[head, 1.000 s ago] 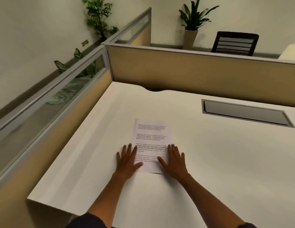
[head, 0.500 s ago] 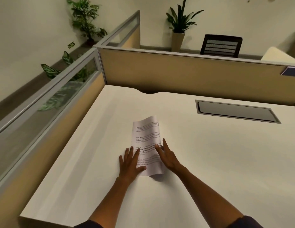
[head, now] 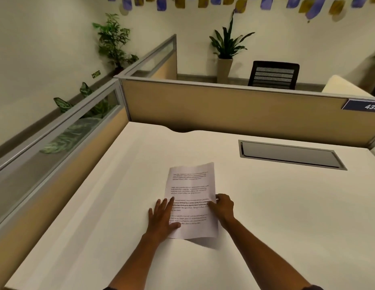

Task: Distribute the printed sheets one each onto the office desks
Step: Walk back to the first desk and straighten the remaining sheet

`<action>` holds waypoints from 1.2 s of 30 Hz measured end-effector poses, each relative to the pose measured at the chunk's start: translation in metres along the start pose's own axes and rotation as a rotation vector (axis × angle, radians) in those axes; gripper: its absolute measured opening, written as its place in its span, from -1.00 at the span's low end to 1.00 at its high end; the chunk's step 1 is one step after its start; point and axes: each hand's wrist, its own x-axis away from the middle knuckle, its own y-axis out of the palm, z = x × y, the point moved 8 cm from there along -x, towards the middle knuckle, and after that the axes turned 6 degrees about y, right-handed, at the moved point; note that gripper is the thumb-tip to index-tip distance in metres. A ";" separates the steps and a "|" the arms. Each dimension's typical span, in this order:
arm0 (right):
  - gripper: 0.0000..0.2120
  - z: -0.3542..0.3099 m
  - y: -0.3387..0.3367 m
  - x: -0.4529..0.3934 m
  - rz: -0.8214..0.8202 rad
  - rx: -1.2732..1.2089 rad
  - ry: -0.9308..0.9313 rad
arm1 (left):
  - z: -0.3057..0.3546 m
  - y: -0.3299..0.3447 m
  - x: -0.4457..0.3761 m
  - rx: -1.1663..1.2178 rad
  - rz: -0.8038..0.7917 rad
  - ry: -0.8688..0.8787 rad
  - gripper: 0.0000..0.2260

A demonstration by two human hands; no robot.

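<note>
A printed sheet [head: 192, 200] lies on the pale surface [head: 287, 216], towards its near side, text facing up. The left part sits flat; the right and near edges lift a little and throw a shadow just below the sheet. The left hand [head: 162, 219] lies flat with fingers straight, pressing the sheet's left edge, the thumb reaching onto the paper and the rest of the palm on the surface beside it. The right hand [head: 223, 207] is at the sheet's right edge, fingers curled, pinching that edge between thumb and fingers so the paper rises there. Both forearms reach in from the near side of the surface.

Beyond the sheet and to its right, a grey recessed hatch [head: 291, 154] is set into the surface, well apart from the paper. Straight past the sheet a tan partition [head: 224, 109] closes off the far side, with a small dark plate [head: 362, 105] reading 435 at its right end. To the sheet's left runs a second partition topped with glass [head: 63, 135], leafy plants [head: 82, 114] showing behind it. Further off beyond the far partition stand a potted plant [head: 226, 49] and a black chair [head: 274, 75], and a taller plant [head: 113, 38] sits in the corner of the room. Blue and yellow patches [head: 224, 3] run along the top of the far wall.
</note>
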 end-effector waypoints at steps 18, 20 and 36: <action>-0.87 0.066 -0.161 -0.018 0.114 -0.221 0.014 | 0.118 0.005 -0.043 0.506 0.362 -0.178 -0.73; -0.85 0.078 -0.177 -0.017 0.148 -0.221 0.026 | 0.135 0.013 -0.046 0.507 0.362 -0.160 -0.80; -0.71 0.126 -0.220 -0.018 0.265 -0.179 0.084 | 0.183 0.054 -0.057 0.384 0.240 -0.122 -0.80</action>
